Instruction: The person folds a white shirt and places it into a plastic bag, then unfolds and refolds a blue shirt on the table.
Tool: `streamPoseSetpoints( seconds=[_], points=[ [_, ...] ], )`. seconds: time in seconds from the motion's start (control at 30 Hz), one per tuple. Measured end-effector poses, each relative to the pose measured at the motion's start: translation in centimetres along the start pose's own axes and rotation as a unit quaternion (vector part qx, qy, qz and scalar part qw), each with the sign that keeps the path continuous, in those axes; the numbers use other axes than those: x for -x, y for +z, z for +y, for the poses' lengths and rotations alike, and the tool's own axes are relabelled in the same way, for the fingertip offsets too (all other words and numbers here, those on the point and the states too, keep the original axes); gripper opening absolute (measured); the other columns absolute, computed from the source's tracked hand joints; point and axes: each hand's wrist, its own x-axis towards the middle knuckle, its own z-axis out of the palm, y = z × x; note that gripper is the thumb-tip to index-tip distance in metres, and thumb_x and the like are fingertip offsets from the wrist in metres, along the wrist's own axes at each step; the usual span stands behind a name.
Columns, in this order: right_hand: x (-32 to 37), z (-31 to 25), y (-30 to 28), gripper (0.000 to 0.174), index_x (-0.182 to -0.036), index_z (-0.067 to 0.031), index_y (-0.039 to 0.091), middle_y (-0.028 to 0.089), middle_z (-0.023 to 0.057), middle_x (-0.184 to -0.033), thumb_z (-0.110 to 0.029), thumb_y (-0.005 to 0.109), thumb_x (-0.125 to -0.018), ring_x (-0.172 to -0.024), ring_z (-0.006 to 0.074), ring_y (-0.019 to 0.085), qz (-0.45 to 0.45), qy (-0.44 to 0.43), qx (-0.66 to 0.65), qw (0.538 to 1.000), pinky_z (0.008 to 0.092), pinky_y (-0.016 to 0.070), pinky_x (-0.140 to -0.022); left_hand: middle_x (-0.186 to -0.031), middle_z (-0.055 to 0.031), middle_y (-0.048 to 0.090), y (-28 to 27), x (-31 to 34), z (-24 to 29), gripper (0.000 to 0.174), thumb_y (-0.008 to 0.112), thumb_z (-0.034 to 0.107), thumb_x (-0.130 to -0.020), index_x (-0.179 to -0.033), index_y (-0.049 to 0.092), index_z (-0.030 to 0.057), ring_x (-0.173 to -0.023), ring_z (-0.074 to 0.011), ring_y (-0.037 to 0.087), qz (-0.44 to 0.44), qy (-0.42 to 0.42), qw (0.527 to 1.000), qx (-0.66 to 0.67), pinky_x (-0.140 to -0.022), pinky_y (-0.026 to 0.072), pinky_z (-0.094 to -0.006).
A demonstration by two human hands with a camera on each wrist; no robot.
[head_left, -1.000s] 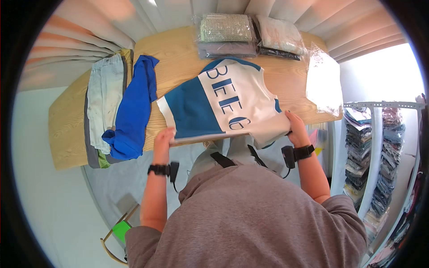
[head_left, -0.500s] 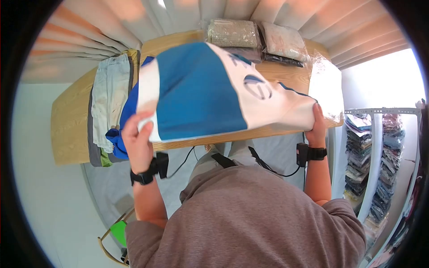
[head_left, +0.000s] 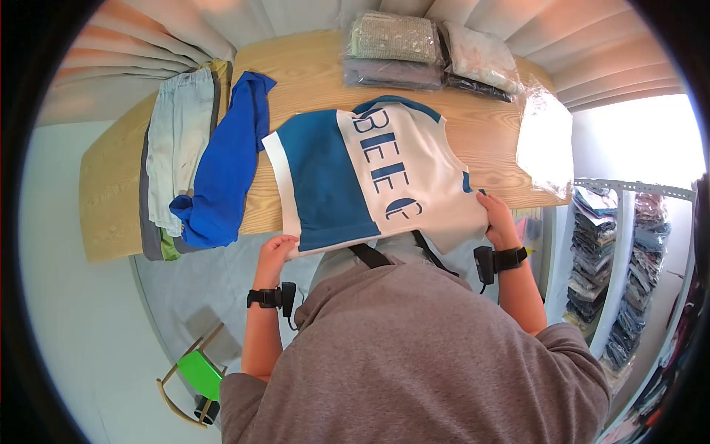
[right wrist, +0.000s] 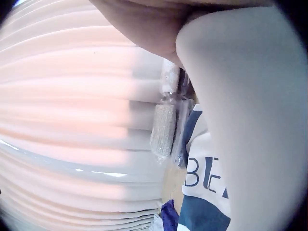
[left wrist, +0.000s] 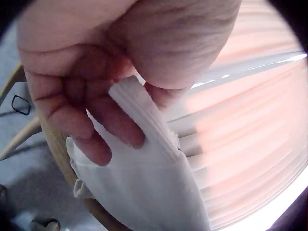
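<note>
A teal-and-cream sweatshirt (head_left: 325,185) with large dark letters lies spread across the table's front, its near side hanging over the edge. My left hand (head_left: 275,255) pinches the near corner of its white hem. In the left wrist view, the fingers curl round that ribbed hem (left wrist: 144,110), with the thumb partly hidden. At the garment's other end, my right hand (head_left: 503,224) grips the cream fabric by the shoulder. Pale cloth (right wrist: 250,96) fills much of the right wrist view, hiding most of the fingers there.
Left of the sweatshirt lie a blue garment (head_left: 225,170) and pale trousers (head_left: 177,148) on the wooden table (head_left: 111,200). Bagged folded clothes (head_left: 392,41) sit at the back, and a clear plastic bag (head_left: 545,140) lies right. A rack (head_left: 625,251) of packed clothes stands right.
Half a second ago both hands held the sweatshirt raised, its hem end swung up over the blue garment. Now it is lowered flat onto the table, still held at both ends.
</note>
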Motion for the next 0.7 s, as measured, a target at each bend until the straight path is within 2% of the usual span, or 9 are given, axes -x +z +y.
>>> streamPoseSetpoints(
  seconds=[0.13,0.2,0.3,0.4,0.43,0.5,0.57,0.63,0.7],
  points=[
    [-2.5,-0.6,0.9,0.017,-0.093,0.0008,0.057,0.06,0.0067,-0.085,-0.016,0.054,-0.09,-0.075,0.0157,0.058,-0.009,0.024,-0.052,0.998,0.0292,0.0471,-0.065,-0.082,-0.0011,0.06,-0.3,-2.3,0.4,0.023,0.056,0.025,-0.086,-0.097,0.064,0.0058,-0.072,-0.0094,0.053,0.013,-0.018,0.996,0.092,-0.061,0.0393,-0.021],
    [-5.8,0.0,0.8,0.019,-0.096,0.0015,0.057,0.061,0.0087,-0.089,-0.017,0.052,-0.091,-0.078,0.018,0.059,-0.021,0.019,-0.067,0.997,0.0306,0.0489,-0.068,-0.081,-0.0022,0.061,-0.6,-4.8,0.5,0.029,0.054,0.034,-0.089,-0.095,0.063,0.0072,-0.071,-0.0101,0.054,-0.013,-0.023,0.978,0.207,-0.057,0.0385,-0.0205],
    [-9.5,-0.3,2.4,0.025,-0.102,0.0021,0.057,0.061,0.0104,-0.094,-0.02,0.052,-0.091,-0.084,0.0194,0.059,-0.029,0.016,-0.095,0.995,0.032,0.0491,-0.073,-0.081,-0.0042,0.062,-0.6,-9.3,0.3,0.033,0.054,0.039,-0.089,-0.099,0.058,0.0082,-0.065,-0.0109,0.055,0.001,-0.07,0.969,0.236,-0.053,0.0388,-0.0211],
    [-12.1,1.3,3.8,0.029,-0.099,0.0001,0.058,0.06,0.0083,-0.088,-0.026,0.06,-0.086,-0.078,0.0163,0.056,-0.011,-0.027,-0.044,0.999,0.0296,0.0461,-0.069,-0.079,-0.0053,0.063,1.0,-11.2,0.6,0.038,0.051,0.042,-0.089,-0.099,0.057,0.0063,-0.06,-0.0103,0.055,0.072,-0.131,0.969,0.195,-0.053,0.0373,-0.0211],
    [-12.4,1.9,4.2,0.036,-0.105,0.0007,0.056,0.06,0.0088,-0.09,-0.027,0.063,-0.083,-0.081,0.016,0.056,-0.014,-0.041,0.035,0.998,0.0295,0.046,-0.072,-0.079,-0.0053,0.063,1.2,-11.2,0.7,0.038,0.051,0.042,-0.089,-0.099,0.057,0.0063,-0.06,-0.0103,0.055,0.07,-0.132,0.97,0.193,-0.053,0.0373,-0.0211],
    [-12.4,2.8,4.1,0.043,-0.111,0.0012,0.054,0.059,0.0093,-0.093,-0.027,0.066,-0.081,-0.083,0.0157,0.055,-0.015,-0.056,0.114,0.992,0.0295,0.0459,-0.075,-0.078,-0.0044,0.061,1.6,-11.2,1.1,0.039,0.052,0.038,-0.089,-0.11,0.051,0.0055,-0.058,-0.0102,0.053,0.098,-0.073,0.982,0.143,-0.052,0.037,-0.0218],
    [-10.9,4.4,3.0,0.055,-0.119,0.0028,0.048,0.057,0.0088,-0.097,-0.024,0.07,-0.077,-0.084,0.0153,0.053,0.057,-0.152,0.188,0.969,0.0286,0.0451,-0.077,-0.078,-0.0047,0.06,2.4,-10.3,1.5,0.038,0.054,0.033,-0.089,-0.114,0.048,0.006,-0.058,-0.0102,0.053,0.147,-0.024,0.982,0.115,-0.051,0.0373,-0.022],
    [-9.3,5.8,1.6,0.059,-0.121,0.0034,0.045,0.056,0.0088,-0.097,-0.02,0.072,-0.074,-0.087,0.016,0.052,0.052,-0.147,0.185,0.97,0.0282,0.044,-0.08,-0.079,-0.0051,0.059,3.2,-9.4,1.7,0.039,0.056,0.028,-0.088,-0.118,0.045,0.0064,-0.059,-0.0103,0.053,0.192,0.027,0.977,0.087,-0.05,0.0376,-0.0222],
    [-7.7,6.6,1.2,0.056,-0.118,0.0033,0.048,0.056,0.0086,-0.096,-0.019,0.073,-0.073,-0.087,0.0161,0.052,0.019,-0.097,0.251,0.963,0.0281,0.0439,-0.077,-0.077,-0.0043,0.057,4.2,-8.6,2.1,0.039,0.056,0.019,-0.087,-0.121,0.043,0.0049,-0.061,-0.0095,0.053,0.2,0.165,0.965,0.027,-0.053,0.0381,-0.0217]
  ],
)
